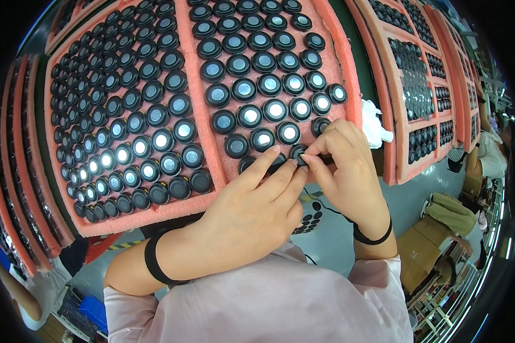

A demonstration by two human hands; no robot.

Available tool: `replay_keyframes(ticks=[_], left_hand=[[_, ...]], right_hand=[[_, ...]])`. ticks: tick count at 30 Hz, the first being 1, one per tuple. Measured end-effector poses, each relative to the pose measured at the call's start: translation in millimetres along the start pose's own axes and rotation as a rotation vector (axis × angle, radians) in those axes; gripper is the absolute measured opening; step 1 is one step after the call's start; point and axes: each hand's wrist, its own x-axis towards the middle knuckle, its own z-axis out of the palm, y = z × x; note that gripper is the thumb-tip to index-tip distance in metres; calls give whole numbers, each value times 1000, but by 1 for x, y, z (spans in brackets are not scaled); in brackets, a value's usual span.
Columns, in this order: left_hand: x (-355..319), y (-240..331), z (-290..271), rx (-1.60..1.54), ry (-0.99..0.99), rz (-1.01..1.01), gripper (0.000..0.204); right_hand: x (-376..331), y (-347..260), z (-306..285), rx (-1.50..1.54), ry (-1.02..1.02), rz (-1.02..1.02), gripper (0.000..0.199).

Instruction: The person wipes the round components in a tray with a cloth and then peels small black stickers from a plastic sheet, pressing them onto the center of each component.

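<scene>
Two pink foam trays [209,134] hold rows of round black discs with shiny centres [250,116]. My left hand [252,206] lies on the near edge of the right-hand tray, fingers stretched over a few discs. My right hand [343,166] pinches one black disc [298,153] at the tray's near right corner, thumb and forefinger closed on it. The left fingertips touch the same disc. Both wrists wear black bands.
More pink trays of black discs [415,86] stand to the right and several stack at the left [17,188]. A white cloth [375,126] sits between trays. A black perforated part [311,220] lies below the hands. Other people sit at the far right [486,154].
</scene>
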Motion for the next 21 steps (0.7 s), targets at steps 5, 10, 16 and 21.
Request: replay_keyframes(ticks=[5,10,16,21], left_hand=[[0,0,-1,9,-4,3,28],[3,-2,-6,-2,7,14,28],[0,-2,-10,23,101,28,25],[-2,1,-10,22,104,22,22]], right_hand=[[0,-4,-1,-78,72,-22,17],[-9,-1,-13,-14,90,-44,18],[-30,-3,-42,403,-149,2,25],[-36,-2,-43,375,-198,-18,29]])
